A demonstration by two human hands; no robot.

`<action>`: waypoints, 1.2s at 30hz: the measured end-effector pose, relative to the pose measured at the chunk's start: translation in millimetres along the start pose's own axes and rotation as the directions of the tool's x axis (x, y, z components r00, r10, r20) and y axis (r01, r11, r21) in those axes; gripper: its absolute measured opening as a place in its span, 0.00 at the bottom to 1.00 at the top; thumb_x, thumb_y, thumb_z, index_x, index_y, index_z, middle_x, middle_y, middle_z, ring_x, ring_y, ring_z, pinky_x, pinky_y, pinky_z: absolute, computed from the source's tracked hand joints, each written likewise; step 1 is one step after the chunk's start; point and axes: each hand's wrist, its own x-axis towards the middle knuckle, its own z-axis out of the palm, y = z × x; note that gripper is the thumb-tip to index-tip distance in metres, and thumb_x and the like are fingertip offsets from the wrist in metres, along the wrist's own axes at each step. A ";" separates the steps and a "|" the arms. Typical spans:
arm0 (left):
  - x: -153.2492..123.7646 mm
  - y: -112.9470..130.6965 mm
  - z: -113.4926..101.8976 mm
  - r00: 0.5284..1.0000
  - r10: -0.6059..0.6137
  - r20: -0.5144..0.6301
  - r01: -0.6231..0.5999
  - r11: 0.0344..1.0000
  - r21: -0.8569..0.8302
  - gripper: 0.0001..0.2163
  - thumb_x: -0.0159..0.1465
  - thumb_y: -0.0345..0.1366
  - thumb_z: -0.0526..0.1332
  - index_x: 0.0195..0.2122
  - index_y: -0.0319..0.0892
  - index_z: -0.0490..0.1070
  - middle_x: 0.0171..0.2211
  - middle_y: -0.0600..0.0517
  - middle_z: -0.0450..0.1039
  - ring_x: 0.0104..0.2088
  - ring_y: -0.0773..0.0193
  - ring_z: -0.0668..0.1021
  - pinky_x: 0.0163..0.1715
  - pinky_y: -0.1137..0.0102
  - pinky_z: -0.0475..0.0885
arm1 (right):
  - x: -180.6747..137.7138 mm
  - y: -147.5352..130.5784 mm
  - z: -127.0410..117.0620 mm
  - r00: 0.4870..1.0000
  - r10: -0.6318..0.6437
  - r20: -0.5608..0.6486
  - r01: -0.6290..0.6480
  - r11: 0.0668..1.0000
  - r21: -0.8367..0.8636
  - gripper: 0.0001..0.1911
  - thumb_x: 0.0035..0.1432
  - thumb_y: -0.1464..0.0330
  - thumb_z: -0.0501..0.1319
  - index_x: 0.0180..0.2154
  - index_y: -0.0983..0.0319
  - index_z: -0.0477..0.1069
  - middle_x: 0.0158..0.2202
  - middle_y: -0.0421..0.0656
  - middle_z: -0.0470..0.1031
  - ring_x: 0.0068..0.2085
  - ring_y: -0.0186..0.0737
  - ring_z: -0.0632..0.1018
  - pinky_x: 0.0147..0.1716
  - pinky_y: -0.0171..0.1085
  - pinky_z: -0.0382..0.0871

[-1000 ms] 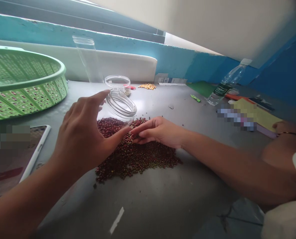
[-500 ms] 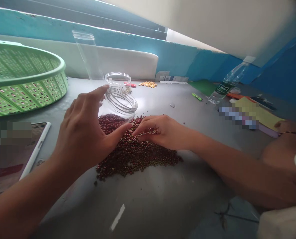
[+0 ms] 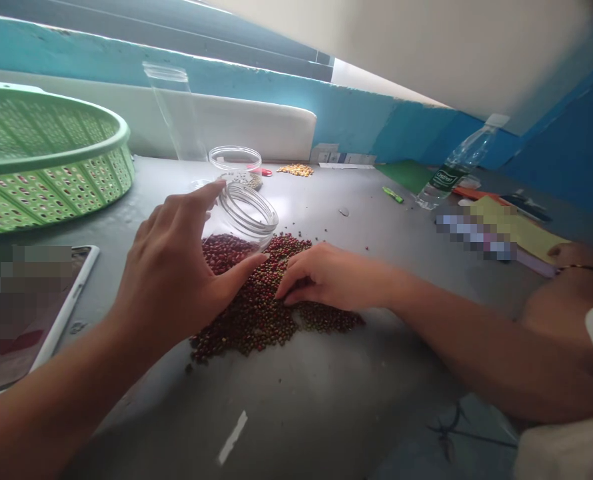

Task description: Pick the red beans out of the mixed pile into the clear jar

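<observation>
My left hand [image 3: 176,250] is wrapped round a clear jar [image 3: 246,212], which tilts with its open mouth toward the right. Dark red beans [image 3: 224,252] fill its lower part. Under and beside the jar spreads a pile of mixed red and green beans [image 3: 256,313] on the grey table. My right hand [image 3: 316,277] reaches into the pile from the right, fingertips pinched together down among the beans. Whether a bean is between those fingertips is hidden.
A green basket [image 3: 76,170] and a tablet [image 3: 71,320] lie left. Behind the jar stand another clear jar [image 3: 234,160] and a tall clear container [image 3: 174,113], near yellow kernels [image 3: 296,170]. A water bottle [image 3: 456,167] and another person's arm [image 3: 566,293] are at right.
My right hand has lowered from above the beans into the pile, its fingers closing. The jar in my left hand has shifted slightly down and right.
</observation>
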 end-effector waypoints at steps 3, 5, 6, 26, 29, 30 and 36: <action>0.3 0.4 -0.8 1.000 -0.005 0.002 0.005 1.000 0.001 0.34 0.60 0.54 0.59 0.65 0.51 0.52 0.55 0.43 0.68 0.56 0.40 0.72 0.57 0.42 0.69 | 3.2 4.9 2.6 0.987 0.122 -0.105 -0.102 0.978 0.180 0.07 0.59 0.73 0.65 0.37 0.60 0.82 0.33 0.40 0.81 0.35 0.35 0.79 0.39 0.36 0.73; 0.4 0.2 -1.1 1.000 0.000 -0.011 0.000 1.000 0.004 0.35 0.59 0.55 0.60 0.65 0.50 0.53 0.54 0.43 0.69 0.55 0.40 0.73 0.56 0.42 0.70 | 6.2 9.8 4.5 0.969 0.230 -0.093 -0.174 0.898 0.404 0.07 0.58 0.71 0.65 0.38 0.63 0.81 0.30 0.40 0.80 0.31 0.34 0.79 0.36 0.36 0.75; 0.5 -0.2 -1.0 1.000 0.007 -0.020 -0.007 1.000 0.009 0.35 0.58 0.55 0.61 0.65 0.50 0.54 0.54 0.42 0.69 0.55 0.40 0.73 0.55 0.42 0.70 | 7.7 12.1 5.2 0.960 0.271 -0.065 -0.201 0.835 0.512 0.08 0.58 0.71 0.65 0.39 0.63 0.81 0.29 0.41 0.80 0.31 0.33 0.80 0.36 0.36 0.77; 1.1 -3.4 2.9 0.997 0.074 -0.026 -0.073 0.997 0.027 0.37 0.57 0.54 0.65 0.64 0.45 0.56 0.55 0.41 0.69 0.55 0.41 0.73 0.56 0.46 0.70 | 14.7 15.6 4.0 0.787 0.387 -0.480 0.127 0.660 0.740 0.07 0.51 0.73 0.71 0.35 0.62 0.81 0.33 0.41 0.83 0.36 0.36 0.83 0.44 0.39 0.80; -0.7 -3.9 4.8 0.985 0.170 -0.004 -0.170 0.985 0.018 0.37 0.57 0.52 0.66 0.65 0.48 0.55 0.56 0.44 0.69 0.55 0.44 0.73 0.57 0.48 0.69 | 12.1 8.9 2.7 0.590 0.218 -0.778 0.285 0.845 0.452 0.05 0.54 0.70 0.69 0.36 0.59 0.81 0.34 0.39 0.83 0.35 0.35 0.82 0.40 0.39 0.79; -1.6 -3.3 5.0 0.978 0.210 0.006 -0.210 0.978 0.012 0.37 0.57 0.52 0.66 0.65 0.49 0.54 0.56 0.45 0.69 0.55 0.46 0.73 0.58 0.50 0.69 | 10.5 5.4 3.3 0.568 0.150 -0.809 0.272 0.894 0.357 0.04 0.55 0.70 0.69 0.35 0.58 0.81 0.34 0.38 0.82 0.35 0.35 0.81 0.39 0.38 0.78; -3.2 2.1 3.9 0.966 0.260 -0.001 -0.260 0.966 0.004 0.36 0.58 0.52 0.65 0.65 0.48 0.54 0.57 0.46 0.69 0.56 0.48 0.73 0.58 0.52 0.69 | 2.4 -6.6 3.3 0.547 -0.074 -0.834 0.192 0.981 0.039 0.05 0.60 0.64 0.67 0.37 0.59 0.78 0.35 0.38 0.78 0.32 0.31 0.73 0.33 0.34 0.69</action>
